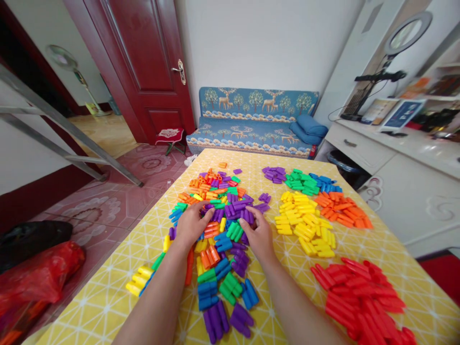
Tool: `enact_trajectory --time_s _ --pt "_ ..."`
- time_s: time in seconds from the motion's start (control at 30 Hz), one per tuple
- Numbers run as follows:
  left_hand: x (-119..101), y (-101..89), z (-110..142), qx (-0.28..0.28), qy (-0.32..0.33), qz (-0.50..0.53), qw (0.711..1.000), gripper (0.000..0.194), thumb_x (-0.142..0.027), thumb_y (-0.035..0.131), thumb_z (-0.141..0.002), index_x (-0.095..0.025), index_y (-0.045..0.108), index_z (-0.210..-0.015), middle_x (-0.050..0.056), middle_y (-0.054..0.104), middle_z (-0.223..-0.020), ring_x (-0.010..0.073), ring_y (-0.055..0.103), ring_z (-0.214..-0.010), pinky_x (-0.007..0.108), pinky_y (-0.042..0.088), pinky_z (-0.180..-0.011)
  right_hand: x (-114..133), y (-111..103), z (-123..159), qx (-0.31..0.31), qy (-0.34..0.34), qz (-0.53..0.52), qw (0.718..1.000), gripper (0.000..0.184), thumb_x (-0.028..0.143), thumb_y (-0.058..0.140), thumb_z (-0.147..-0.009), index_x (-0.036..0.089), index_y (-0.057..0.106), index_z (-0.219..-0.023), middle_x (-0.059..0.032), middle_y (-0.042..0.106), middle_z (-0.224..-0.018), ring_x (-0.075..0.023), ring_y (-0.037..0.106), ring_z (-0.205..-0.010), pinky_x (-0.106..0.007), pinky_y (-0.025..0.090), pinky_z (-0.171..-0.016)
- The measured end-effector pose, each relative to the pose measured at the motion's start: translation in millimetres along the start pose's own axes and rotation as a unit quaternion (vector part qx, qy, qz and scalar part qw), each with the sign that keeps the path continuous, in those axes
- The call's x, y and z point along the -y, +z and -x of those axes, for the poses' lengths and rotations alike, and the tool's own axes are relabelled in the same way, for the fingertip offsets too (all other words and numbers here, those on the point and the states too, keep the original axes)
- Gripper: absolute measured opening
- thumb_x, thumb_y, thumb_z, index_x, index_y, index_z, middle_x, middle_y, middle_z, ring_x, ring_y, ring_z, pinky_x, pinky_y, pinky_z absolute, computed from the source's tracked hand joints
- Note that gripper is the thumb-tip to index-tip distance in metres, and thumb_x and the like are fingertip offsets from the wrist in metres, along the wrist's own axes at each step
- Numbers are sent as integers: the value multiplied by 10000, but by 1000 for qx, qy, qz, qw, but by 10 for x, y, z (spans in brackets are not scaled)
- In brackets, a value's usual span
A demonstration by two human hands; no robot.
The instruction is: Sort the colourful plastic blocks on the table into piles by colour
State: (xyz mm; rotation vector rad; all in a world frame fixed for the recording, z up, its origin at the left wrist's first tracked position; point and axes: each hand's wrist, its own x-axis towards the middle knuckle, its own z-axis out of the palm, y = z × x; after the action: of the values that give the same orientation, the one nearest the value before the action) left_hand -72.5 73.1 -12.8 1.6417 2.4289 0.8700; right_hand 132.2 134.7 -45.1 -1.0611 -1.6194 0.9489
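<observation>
Loose plastic building blocks shaped like joined tubes lie in a mixed-colour heap in front of me. My left hand (194,223) rests on the heap's left side, thumb and forefinger apart, by green and purple blocks; its other fingers are partly hidden. On the other side, my right hand (259,235) curls its thumb and forefinger around a purple block (246,215) at the heap's right edge. Between the hands lie a green block (235,231), an orange-red block (211,230) and a blue block (223,242). More purple blocks (216,321) lie nearer me, between my forearms.
Sorted on the right of the yellow patterned tablecloth (287,287) are yellow blocks (305,223), red blocks (359,297), orange blocks (343,209), green blocks (302,182), blue blocks (326,183) and purple blocks (274,174). A blue sofa (247,127) stands beyond the table.
</observation>
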Motion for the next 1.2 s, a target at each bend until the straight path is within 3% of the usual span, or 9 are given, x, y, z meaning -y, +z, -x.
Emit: enact_trajectory --time_s 0.17,0.47,0.63,1.07,1.2 --pt "-10 -3 6 1 1 -12 1000 463 -523 457 -905 -226 637 -1210 62 711 -1016 208 646 -878 280 453 -710 63 -18 1 2 -7 -22 1000 404 244 636 -760 227 642 -1163 -56 663 -1183 -241 591 -1115 -398 449 -989" --pt "-12 -8 -2 4 -3 -20 1000 457 -530 466 -898 -237 636 -1205 60 710 -1019 205 652 -858 275 457 -690 59 -2 15 0 -21 -64 998 336 319 532 -876 226 657 -1174 -67 662 -1199 -227 581 -1142 -400 429 -1013" --pt "-3 1 -6 2 -1 -12 1000 446 -515 479 -896 -224 638 -1195 65 708 -1011 201 650 -842 269 449 -672 -24 54 16 -17 20 -97 995 446 353 575 -848 218 569 -1273 -82 661 -1173 -226 612 -1076 -377 503 -909" --pt "37 19 6 -12 13 -2 1000 447 -499 512 -887 -235 626 -1228 58 697 -978 192 639 -789 279 454 -663 22 49 17 -29 44 -116 992 395 397 615 -816 184 593 -1147 -82 684 -1007 -212 662 -848 -346 539 -741" --pt "9 0 8 -29 46 20 998 483 -495 575 -851 -223 613 -1248 72 664 -1090 179 640 -782 294 495 -727 -10 46 4 -33 37 -111 993 389 407 608 -822 184 601 -1140 -83 685 -1017 -203 657 -829 -338 540 -722"
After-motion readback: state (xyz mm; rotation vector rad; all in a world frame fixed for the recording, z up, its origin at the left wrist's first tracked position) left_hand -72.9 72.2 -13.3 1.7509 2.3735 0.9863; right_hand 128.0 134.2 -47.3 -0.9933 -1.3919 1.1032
